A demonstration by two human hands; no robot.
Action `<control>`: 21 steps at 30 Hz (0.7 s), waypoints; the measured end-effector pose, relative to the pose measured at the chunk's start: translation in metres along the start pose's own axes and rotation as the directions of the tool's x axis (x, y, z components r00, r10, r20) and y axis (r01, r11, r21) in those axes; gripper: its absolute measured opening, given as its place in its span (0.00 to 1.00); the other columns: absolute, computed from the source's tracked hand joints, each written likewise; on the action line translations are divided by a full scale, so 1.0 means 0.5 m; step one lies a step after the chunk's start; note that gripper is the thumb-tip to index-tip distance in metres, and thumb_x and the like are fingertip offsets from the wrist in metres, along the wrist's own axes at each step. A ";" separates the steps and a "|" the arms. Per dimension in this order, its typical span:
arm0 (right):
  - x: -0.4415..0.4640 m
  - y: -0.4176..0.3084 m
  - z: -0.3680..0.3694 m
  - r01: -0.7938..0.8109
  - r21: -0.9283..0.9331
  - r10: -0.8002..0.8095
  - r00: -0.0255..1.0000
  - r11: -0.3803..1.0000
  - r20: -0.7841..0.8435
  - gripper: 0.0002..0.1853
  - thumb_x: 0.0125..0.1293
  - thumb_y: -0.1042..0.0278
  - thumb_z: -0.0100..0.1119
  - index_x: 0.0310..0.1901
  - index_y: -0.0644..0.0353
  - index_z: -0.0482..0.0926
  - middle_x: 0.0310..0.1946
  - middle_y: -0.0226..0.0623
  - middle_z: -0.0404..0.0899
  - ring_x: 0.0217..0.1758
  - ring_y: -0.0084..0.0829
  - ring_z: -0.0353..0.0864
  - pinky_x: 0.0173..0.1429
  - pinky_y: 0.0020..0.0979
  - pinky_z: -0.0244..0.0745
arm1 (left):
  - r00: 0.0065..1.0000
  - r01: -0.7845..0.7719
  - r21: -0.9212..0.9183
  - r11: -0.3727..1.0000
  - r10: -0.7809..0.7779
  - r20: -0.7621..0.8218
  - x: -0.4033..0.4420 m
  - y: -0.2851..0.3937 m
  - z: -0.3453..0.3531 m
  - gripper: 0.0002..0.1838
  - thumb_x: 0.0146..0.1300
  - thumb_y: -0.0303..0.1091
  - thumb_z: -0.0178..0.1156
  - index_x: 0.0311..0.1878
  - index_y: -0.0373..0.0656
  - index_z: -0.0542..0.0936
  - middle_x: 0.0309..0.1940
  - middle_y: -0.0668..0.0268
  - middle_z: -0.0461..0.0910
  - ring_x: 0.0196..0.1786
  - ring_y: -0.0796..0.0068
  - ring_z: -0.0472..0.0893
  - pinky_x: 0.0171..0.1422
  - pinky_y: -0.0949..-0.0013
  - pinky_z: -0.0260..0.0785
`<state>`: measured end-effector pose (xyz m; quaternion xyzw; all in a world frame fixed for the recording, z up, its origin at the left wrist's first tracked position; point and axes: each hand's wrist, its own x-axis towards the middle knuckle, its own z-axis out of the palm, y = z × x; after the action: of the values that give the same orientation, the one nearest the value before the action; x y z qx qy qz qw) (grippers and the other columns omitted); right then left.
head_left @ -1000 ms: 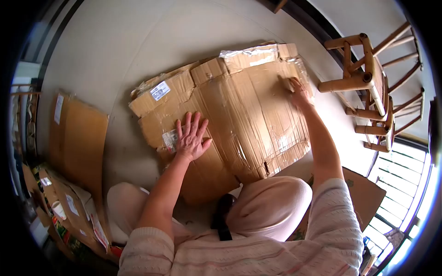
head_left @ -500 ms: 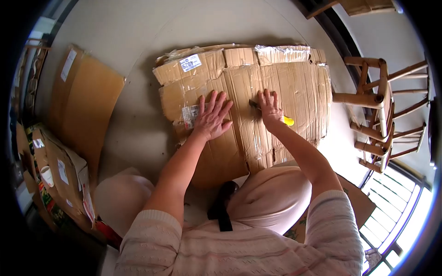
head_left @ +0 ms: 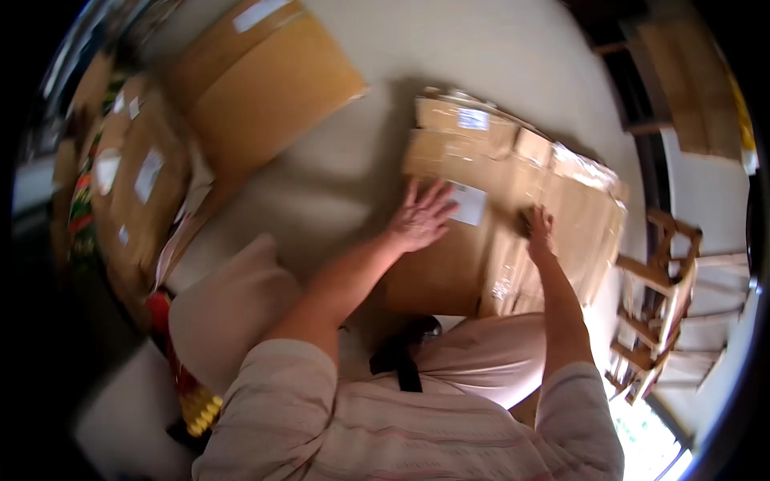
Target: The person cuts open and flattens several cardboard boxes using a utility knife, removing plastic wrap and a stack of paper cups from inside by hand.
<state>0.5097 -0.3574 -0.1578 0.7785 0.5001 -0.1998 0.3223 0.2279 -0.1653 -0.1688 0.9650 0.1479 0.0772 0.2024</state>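
A stack of flattened cardboard (head_left: 449,280) lies on the floor in front of me, with clear tape and white labels on it. My left hand (head_left: 421,220) is open, its fingers spread over the cardboard's left edge beside a white label (head_left: 468,204). Farther right, my right hand (head_left: 543,232) is on the cardboard with fingers bent over a knife, whose dark end (head_left: 526,215) shows at the fingertips. Its yellow handle, seen earlier, is hidden now, and the view is blurred.
Another flat cardboard sheet (head_left: 273,88) lies at upper left. Folded boxes (head_left: 144,208) stand at the left. Wooden chairs (head_left: 662,280) are on the right, with a cardboard box (head_left: 690,88) above them. My knees flank the near edge of the stack.
The view has swung left, so the cardboard stack appears farther right and tilted. My left hand now lies nearer the stack's left edge. The right hand's yellow handle has gone from sight.
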 end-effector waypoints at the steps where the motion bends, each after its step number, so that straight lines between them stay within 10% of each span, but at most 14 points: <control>1: -0.009 0.004 -0.007 0.031 0.058 -0.031 0.999 0.998 -0.008 0.39 0.57 0.80 0.49 0.71 0.58 0.46 0.72 0.42 0.42 0.76 0.42 0.40 0.75 0.44 0.40 | 1.000 0.024 0.007 1.000 -0.024 -0.021 -0.018 -0.009 -0.001 0.27 0.58 0.52 0.56 0.60 0.53 0.72 0.71 0.63 0.54 0.75 0.59 0.45 0.73 0.39 0.32; 3: 0.032 0.051 0.067 0.179 0.249 -0.124 0.967 0.952 -0.222 0.44 0.51 0.81 0.56 0.71 0.57 0.50 0.71 0.43 0.48 0.76 0.39 0.41 0.72 0.43 0.44 | 1.000 0.014 0.028 1.000 -0.015 0.005 -0.021 -0.019 0.010 0.25 0.58 0.49 0.56 0.59 0.52 0.73 0.69 0.62 0.57 0.74 0.57 0.47 0.72 0.39 0.35; 5: 0.030 0.043 0.025 0.118 -0.033 -0.116 0.991 0.992 0.059 0.45 0.51 0.85 0.54 0.71 0.55 0.48 0.72 0.46 0.44 0.75 0.43 0.43 0.73 0.41 0.45 | 0.993 0.048 0.019 0.999 -0.050 0.106 0.009 -0.026 -0.024 0.23 0.58 0.45 0.56 0.56 0.50 0.75 0.68 0.59 0.59 0.74 0.55 0.49 0.72 0.39 0.37; 6: 0.039 0.048 0.030 -0.006 0.303 -0.003 1.000 0.953 0.027 0.46 0.51 0.87 0.51 0.72 0.54 0.45 0.73 0.46 0.41 0.75 0.45 0.43 0.74 0.41 0.49 | 0.985 0.092 0.058 0.994 -0.099 0.138 0.029 -0.043 -0.082 0.20 0.58 0.43 0.55 0.53 0.49 0.76 0.67 0.57 0.60 0.73 0.55 0.50 0.71 0.40 0.40; 10: 0.023 0.034 -0.024 -0.105 0.374 0.068 0.991 0.922 0.111 0.47 0.51 0.92 0.45 0.72 0.50 0.42 0.73 0.46 0.41 0.72 0.47 0.52 0.71 0.37 0.57 | 0.962 0.272 0.110 0.956 -0.272 -0.016 0.089 -0.196 -0.300 0.14 0.54 0.33 0.55 0.44 0.45 0.79 0.58 0.52 0.66 0.67 0.51 0.58 0.69 0.37 0.46; 13: 0.031 0.031 -0.038 -0.146 0.383 0.097 0.985 0.912 0.143 0.48 0.51 0.94 0.42 0.72 0.45 0.42 0.73 0.43 0.42 0.71 0.45 0.55 0.71 0.36 0.58 | 0.835 0.550 0.435 0.713 -0.477 -0.274 0.073 -0.427 -0.441 0.09 0.48 0.31 0.56 0.32 0.40 0.81 0.40 0.48 0.75 0.47 0.51 0.74 0.55 0.51 0.67; 17: 0.021 0.031 -0.045 -0.175 0.372 0.120 0.979 0.912 0.167 0.49 0.51 0.93 0.43 0.72 0.41 0.42 0.73 0.41 0.42 0.71 0.44 0.56 0.70 0.36 0.59 | 0.738 0.650 0.436 0.622 -0.654 -0.166 -0.193 -0.574 -0.695 0.08 0.50 0.27 0.54 0.34 0.40 0.80 0.32 0.52 0.80 0.41 0.54 0.80 0.40 0.56 0.74; 21: 0.019 0.020 -0.063 -0.181 0.309 0.127 0.975 0.934 0.184 0.48 0.52 0.91 0.44 0.72 0.42 0.41 0.73 0.42 0.43 0.68 0.45 0.61 0.68 0.35 0.63 | 0.375 0.648 0.652 0.393 -0.910 0.176 -0.394 -0.559 -0.688 0.14 0.50 0.30 0.60 0.41 0.41 0.80 0.43 0.57 0.80 0.45 0.56 0.80 0.43 0.54 0.73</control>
<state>0.5222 -0.3322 -0.1385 0.8390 0.3700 -0.3156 0.2440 -0.1011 0.1429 0.0100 0.7613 0.5575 -0.3310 -0.0011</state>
